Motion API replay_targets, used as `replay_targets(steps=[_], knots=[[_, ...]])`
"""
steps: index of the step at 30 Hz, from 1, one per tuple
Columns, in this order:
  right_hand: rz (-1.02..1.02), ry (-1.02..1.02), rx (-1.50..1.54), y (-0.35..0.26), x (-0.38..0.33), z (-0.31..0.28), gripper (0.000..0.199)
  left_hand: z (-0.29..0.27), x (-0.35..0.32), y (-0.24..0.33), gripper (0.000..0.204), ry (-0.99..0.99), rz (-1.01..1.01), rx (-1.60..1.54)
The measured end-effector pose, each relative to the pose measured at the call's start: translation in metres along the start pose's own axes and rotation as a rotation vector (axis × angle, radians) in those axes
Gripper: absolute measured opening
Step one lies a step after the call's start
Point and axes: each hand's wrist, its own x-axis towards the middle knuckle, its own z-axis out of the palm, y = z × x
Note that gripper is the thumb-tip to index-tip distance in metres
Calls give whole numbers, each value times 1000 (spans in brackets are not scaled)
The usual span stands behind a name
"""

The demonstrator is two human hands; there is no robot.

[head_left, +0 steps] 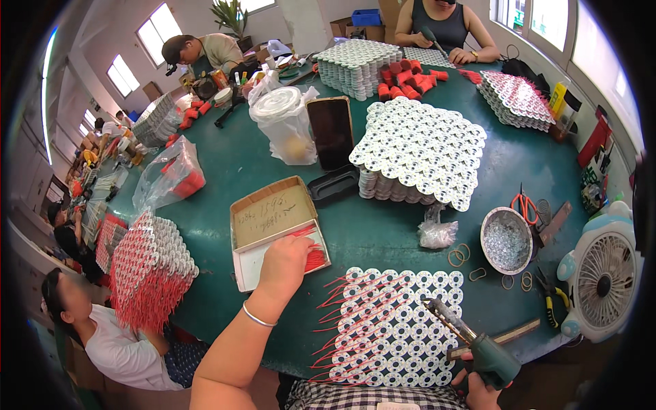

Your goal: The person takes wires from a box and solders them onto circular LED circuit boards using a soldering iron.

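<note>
The circuit-board panel (398,333) looks red-wired leftward, bare rightward, the right hand (480,393) clasping a soldering gun (493,362) at its right edge, the left hand's (283,265) pinch beyond it unclear to me.

Left hand (283,263): fingertips are indistinct at red wires (316,257); grip indeterminate. Right hand (480,395) sits partly behind green soldering tool (497,363), cropped by lower edge. Beyond both hands, upper edge crops dark-topped co-worker (441,29). Far left, distant workers (108,128) are too small to resolve.
</note>
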Motion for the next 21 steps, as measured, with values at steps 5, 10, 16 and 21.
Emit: replay_targets(steps=[5,10,16,21], knots=[[6,6,5,-4,4,2,33,-3,-5,-2,20,-34,111,41],[-58,-58,-53,0,10,-1,30,-11,-1,8,16,-71,176,191],[46,-62,-9,-2,9,2,28,-15,-2,-2,10,-134,160,274],[-5,18,-105,16,7,-1,28,-11,-8,-27,8,-27,-14,111]])
